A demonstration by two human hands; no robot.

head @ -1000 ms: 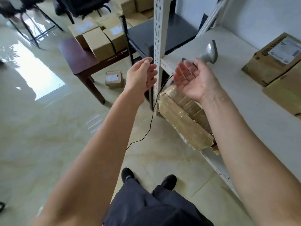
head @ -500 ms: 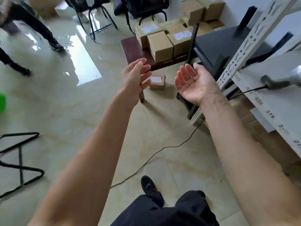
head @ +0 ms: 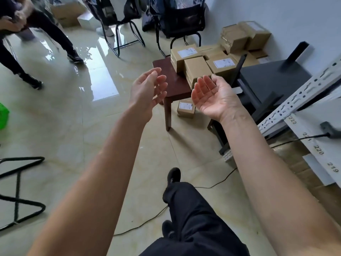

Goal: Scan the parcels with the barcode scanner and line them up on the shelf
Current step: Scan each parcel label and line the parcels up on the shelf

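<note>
Several brown cardboard parcels [head: 197, 70] with white labels are piled on a dark red wooden stool [head: 170, 84] ahead of me. One small parcel [head: 186, 108] lies on the floor beside the stool's leg. My left hand [head: 147, 89] and my right hand [head: 214, 97] are both held out in the air in front of the stool, palms facing each other, fingers apart, holding nothing. The barcode scanner's dark handle [head: 331, 130] and its cable show at the right edge, on the white shelf [head: 304, 130].
A black table [head: 271, 78] stands between the stool and the shelf's perforated upright [head: 299, 97]. More parcels [head: 243, 36] are stacked by the wall. Black chairs [head: 180, 21] stand behind, a person's legs [head: 27, 43] are at the far left, and the scanner cable [head: 212, 185] trails on the floor.
My view has swung left, away from the shelf and toward the stool with parcels. Both hands have stayed open and empty, and now reach toward the parcels.
</note>
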